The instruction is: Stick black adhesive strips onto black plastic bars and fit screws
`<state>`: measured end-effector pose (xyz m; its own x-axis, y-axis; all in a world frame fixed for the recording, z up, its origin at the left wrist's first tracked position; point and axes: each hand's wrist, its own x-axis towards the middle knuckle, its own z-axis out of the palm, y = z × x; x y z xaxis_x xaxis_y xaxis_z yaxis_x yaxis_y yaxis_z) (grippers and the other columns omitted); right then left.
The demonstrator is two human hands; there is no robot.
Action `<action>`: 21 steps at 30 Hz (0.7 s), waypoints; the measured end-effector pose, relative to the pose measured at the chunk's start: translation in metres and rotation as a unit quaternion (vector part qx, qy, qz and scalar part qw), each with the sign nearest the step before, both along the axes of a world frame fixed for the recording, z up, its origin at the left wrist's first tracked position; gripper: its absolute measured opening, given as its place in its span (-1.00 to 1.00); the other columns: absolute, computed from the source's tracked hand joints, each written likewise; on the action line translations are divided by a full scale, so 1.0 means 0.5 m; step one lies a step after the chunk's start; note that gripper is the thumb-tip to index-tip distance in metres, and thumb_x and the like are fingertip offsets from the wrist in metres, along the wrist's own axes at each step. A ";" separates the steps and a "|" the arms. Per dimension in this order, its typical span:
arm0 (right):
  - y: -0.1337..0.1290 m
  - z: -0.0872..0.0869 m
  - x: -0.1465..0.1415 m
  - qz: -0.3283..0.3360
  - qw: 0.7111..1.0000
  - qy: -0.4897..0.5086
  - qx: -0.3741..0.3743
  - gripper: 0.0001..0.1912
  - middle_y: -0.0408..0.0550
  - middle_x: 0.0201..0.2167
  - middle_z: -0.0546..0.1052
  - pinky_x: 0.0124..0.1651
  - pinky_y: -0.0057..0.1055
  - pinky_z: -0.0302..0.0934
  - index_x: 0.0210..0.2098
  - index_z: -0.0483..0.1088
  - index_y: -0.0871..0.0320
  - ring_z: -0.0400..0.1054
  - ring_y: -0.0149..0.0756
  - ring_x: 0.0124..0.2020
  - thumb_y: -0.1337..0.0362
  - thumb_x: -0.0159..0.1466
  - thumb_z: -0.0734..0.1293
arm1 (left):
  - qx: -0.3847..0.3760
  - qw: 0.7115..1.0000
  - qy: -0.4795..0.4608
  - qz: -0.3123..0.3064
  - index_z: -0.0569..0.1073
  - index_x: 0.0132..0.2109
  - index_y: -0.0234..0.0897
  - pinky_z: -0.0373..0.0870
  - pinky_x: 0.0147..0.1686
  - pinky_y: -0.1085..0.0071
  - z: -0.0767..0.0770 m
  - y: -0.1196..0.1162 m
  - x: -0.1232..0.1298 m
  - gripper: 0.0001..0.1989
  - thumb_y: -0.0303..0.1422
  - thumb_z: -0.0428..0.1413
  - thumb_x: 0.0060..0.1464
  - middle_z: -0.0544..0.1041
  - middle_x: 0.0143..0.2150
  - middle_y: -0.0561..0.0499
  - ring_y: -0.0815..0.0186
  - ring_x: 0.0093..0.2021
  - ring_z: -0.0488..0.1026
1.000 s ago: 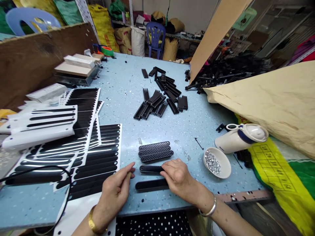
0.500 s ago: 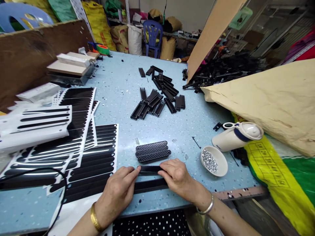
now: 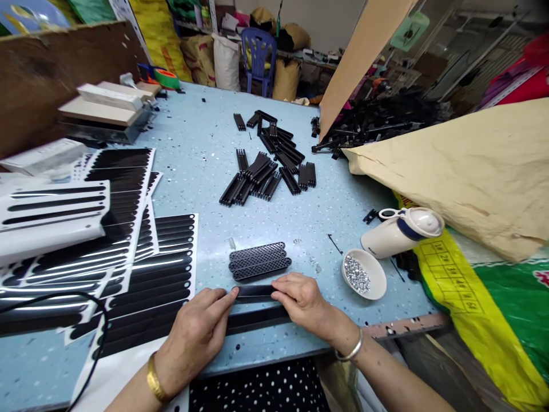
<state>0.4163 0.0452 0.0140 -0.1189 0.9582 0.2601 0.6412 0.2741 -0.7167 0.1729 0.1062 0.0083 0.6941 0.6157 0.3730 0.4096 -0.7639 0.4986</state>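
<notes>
A short black strip (image 3: 255, 290) lies level between my two hands, close to the table's front edge. My left hand (image 3: 201, 321) pinches its left end, and my right hand (image 3: 302, 303) grips its right end with thumb and fingers. Just in front of me, under and below the hands, rests a longer black bar (image 3: 257, 319). Beyond the strip sit several black pieces with a mesh pattern (image 3: 259, 261), side by side. To the left are sheets of glossy black strips (image 3: 150, 280) on white backing.
Bundles of black pieces (image 3: 259, 171) lie mid-table. At right stand a white bowl (image 3: 377, 277) with small silver parts and a cream bottle (image 3: 386, 239). Brown paper (image 3: 450, 171) and a yellow-green bag (image 3: 450, 280) cover the right side. A black cable (image 3: 100, 337) curves at left.
The view has shifted, so the table and its contents appear a little further left and higher. Both hands keep hold of the strip, with little visible change in their grip.
</notes>
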 end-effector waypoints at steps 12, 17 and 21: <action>-0.005 0.003 -0.001 -0.033 0.998 0.046 0.034 -0.77 0.09 -0.29 0.62 -0.18 -0.23 0.41 -0.11 0.53 0.24 0.50 -0.20 -0.27 0.32 0.28 0.32 | 0.007 1.000 -0.016 0.009 0.44 0.03 -0.29 0.48 -0.25 0.37 0.004 0.006 0.007 -0.74 -0.50 0.02 0.22 0.54 -0.19 -0.09 0.26 -0.25 0.50; -0.019 0.020 0.039 -0.149 0.983 0.089 0.062 -0.81 0.06 -0.35 0.61 -0.25 -0.28 0.41 -0.23 0.55 0.19 0.50 -0.23 -0.33 0.37 0.27 0.28 | 0.031 0.999 -0.013 0.019 0.44 0.00 -0.31 0.47 -0.17 0.32 0.017 0.017 0.016 -0.78 -0.44 0.07 0.20 0.53 -0.14 -0.12 0.23 -0.19 0.49; -0.037 0.012 0.061 -0.187 0.972 0.140 -0.015 -0.85 0.02 -0.45 0.55 -0.49 -0.41 0.35 -0.31 0.53 0.23 0.45 -0.30 -0.49 0.34 0.19 0.32 | 0.058 0.998 0.003 -0.011 0.44 -0.05 -0.34 0.46 -0.27 0.28 0.036 0.026 0.037 -0.82 -0.41 0.06 0.21 0.52 -0.23 -0.10 0.22 -0.27 0.46</action>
